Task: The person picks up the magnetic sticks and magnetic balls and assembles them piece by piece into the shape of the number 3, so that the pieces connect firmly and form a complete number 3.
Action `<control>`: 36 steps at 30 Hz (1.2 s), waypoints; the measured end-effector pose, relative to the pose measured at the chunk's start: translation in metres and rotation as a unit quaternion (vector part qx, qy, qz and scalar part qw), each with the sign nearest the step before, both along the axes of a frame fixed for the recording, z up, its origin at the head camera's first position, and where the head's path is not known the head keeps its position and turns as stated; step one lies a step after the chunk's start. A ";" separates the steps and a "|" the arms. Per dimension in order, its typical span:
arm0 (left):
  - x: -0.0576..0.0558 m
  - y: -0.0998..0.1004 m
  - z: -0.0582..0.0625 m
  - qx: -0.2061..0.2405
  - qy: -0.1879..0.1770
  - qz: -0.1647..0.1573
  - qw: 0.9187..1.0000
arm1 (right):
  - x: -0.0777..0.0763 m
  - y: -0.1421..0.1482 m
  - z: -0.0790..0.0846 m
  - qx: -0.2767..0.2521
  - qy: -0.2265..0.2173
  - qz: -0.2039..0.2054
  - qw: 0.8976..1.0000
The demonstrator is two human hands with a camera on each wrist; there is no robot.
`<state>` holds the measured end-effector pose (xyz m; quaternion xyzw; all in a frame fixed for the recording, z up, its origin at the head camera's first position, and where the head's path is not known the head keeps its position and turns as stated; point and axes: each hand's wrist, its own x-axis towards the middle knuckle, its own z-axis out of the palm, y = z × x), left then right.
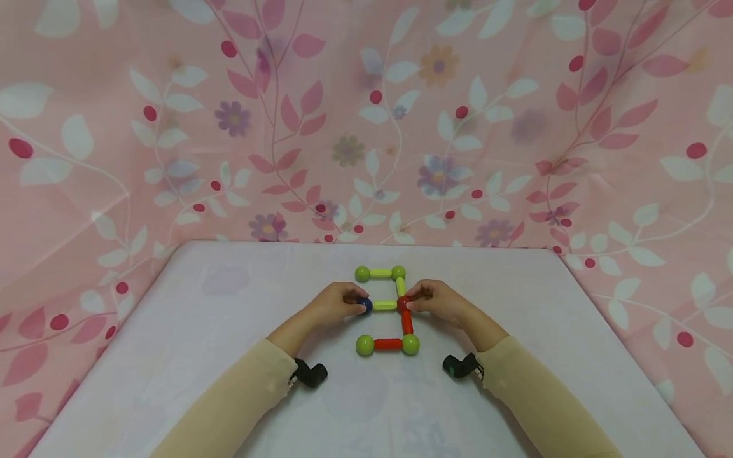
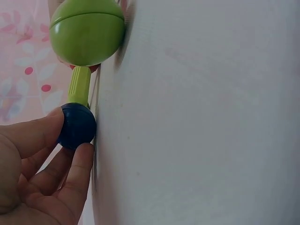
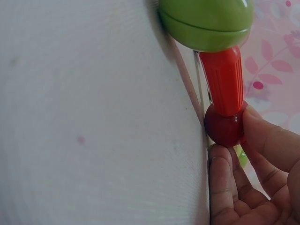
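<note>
A figure of coloured balls and rods lies on the table, shaped like a backward E. My left hand (image 1: 335, 301) pinches the blue ball (image 2: 77, 125) at the free end of the middle arm. A light green rod (image 1: 385, 306) runs from that ball to a dark red ball (image 3: 225, 124), which my right hand (image 1: 438, 301) holds between thumb and fingers. Above it, another light green rod (image 1: 401, 287) leads to a green ball (image 1: 398, 273). Below, a red rod (image 1: 407, 322) joins the dark red ball to a larger green ball (image 1: 410, 344).
The upper arm ends in a green ball (image 1: 363, 273), the lower arm in another green ball (image 1: 364, 345) on a red rod (image 1: 388, 344). A white cloth covers the table (image 1: 229, 394). Behind it hangs a pink floral curtain (image 1: 366, 127). Black wrist cameras (image 1: 312, 374) sit at both sleeves.
</note>
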<state>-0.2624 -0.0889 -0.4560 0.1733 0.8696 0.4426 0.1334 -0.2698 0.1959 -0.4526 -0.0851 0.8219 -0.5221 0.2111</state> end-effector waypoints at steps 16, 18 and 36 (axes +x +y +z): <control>0.002 0.001 -0.001 0.008 -0.009 0.013 1.000 | -0.001 0.000 0.000 -0.001 -0.002 0.004 1.000; 0.003 0.000 -0.002 0.008 -0.009 0.013 1.000 | -0.001 -0.001 -0.001 0.000 -0.002 0.006 1.000; 0.009 -0.005 -0.006 0.016 0.008 0.043 0.999 | 0.002 0.002 0.000 -0.014 -0.002 0.022 1.000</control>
